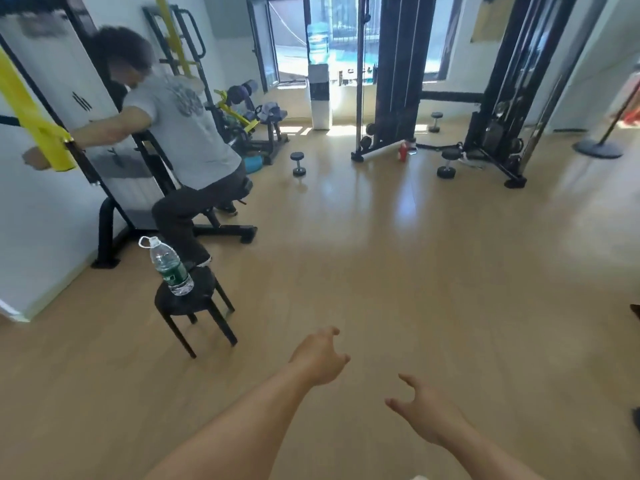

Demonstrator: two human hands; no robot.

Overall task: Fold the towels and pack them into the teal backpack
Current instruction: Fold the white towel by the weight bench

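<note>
No towels and no teal backpack show in the head view. My left hand [320, 356] reaches forward over the wooden floor, fingers apart and holding nothing. My right hand [424, 408] is lower and to the right, also with spread, curled fingers and nothing in it. Both forearms stretch in from the bottom edge.
A black stool [194, 299] with a large water bottle [169, 266] stands left of my hands. A person [180, 147] works on a yellow-and-black exercise machine at the left. Dumbbells [298, 163] lie on the floor, with a cable machine [398, 77] and water dispenser [319, 95] at the back.
</note>
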